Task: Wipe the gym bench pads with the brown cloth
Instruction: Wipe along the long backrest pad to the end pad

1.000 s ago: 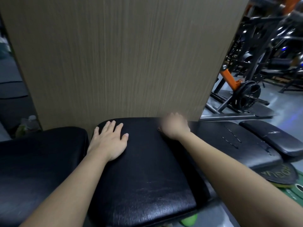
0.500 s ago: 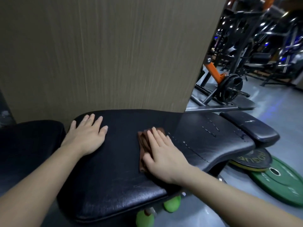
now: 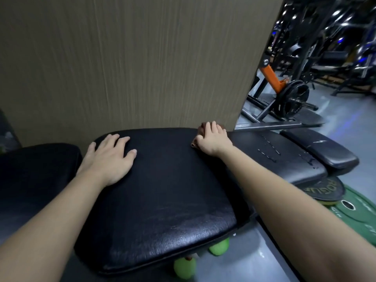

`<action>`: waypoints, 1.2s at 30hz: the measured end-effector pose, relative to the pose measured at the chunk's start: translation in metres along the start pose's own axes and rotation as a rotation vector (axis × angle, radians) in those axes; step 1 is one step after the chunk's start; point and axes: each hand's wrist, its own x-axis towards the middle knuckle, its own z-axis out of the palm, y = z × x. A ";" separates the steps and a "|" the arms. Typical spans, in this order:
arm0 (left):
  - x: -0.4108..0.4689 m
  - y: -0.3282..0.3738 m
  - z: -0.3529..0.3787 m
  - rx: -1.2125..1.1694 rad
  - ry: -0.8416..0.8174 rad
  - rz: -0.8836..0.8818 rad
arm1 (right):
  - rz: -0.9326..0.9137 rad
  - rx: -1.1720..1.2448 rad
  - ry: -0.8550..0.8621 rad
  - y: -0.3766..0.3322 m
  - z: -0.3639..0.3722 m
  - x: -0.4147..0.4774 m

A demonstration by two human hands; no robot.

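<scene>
Two bare hands rest on the same black bench pad point(image 3: 162, 190), and only the right hand point(image 3: 213, 140) has anything under it. The brown cloth point(image 3: 200, 131) is almost wholly covered by that hand: a dark reddish-brown edge shows past the fingertips at the pad's far right corner, and another small fold peeks out beside the thumb. The right hand presses the cloth flat against the vinyl, fingers laid over it and slightly bent, palm down, so it is pinning the cloth rather than clutching it in a fist.

Well to the left of that grip, on the same pad's far left part, the left hand point(image 3: 109, 157) lies open and flat, fingers spread, holding nothing.

Just beyond the right fingertips rises a tan wood-grain panel point(image 3: 132, 64), against which the pad's far edge sits. To the right of the grip a second long black pad point(image 3: 284, 159) runs off, with a smaller pad point(image 3: 319, 147) beside it. Nearer than these, on the grey floor, lie a black weight plate point(image 3: 323, 190) and a green weight plate point(image 3: 356, 212), overlapping. Another dark pad point(image 3: 36, 171) sits left of the open hand. Below the wiped pad's near edge, green rollers point(image 3: 185, 267) show.
</scene>
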 end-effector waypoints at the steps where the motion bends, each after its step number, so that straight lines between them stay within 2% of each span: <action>1: 0.000 0.000 0.000 0.001 0.000 -0.001 | -0.045 0.008 0.009 0.002 0.001 -0.017; 7: -0.003 -0.001 -0.002 0.057 -0.084 -0.016 | -0.354 0.011 0.056 0.021 -0.002 -0.132; 11: -0.004 0.000 -0.002 0.091 -0.105 -0.026 | -0.443 -0.025 0.028 0.045 -0.004 -0.190; 15: -0.003 0.000 -0.002 0.085 -0.108 -0.026 | -0.420 -0.050 0.037 0.045 -0.004 -0.182; 18: -0.003 0.001 -0.001 0.088 -0.096 -0.026 | -0.372 -0.029 0.049 0.032 -0.001 -0.144; 23: -0.001 -0.001 -0.002 0.076 -0.059 -0.027 | -0.066 0.008 0.030 0.010 0.002 -0.029; 27: -0.005 0.001 -0.002 0.054 -0.052 -0.024 | 0.127 -0.012 -0.018 -0.001 0.002 0.007; 29: -0.004 0.000 -0.003 0.048 -0.042 -0.021 | 0.098 -0.018 -0.005 -0.001 0.001 -0.001; 31: -0.004 0.000 -0.004 0.052 -0.044 -0.017 | -0.011 -0.004 -0.006 0.006 -0.003 -0.028; 36: -0.005 0.004 -0.002 0.072 -0.054 -0.038 | -0.248 -0.022 0.150 0.043 -0.003 -0.151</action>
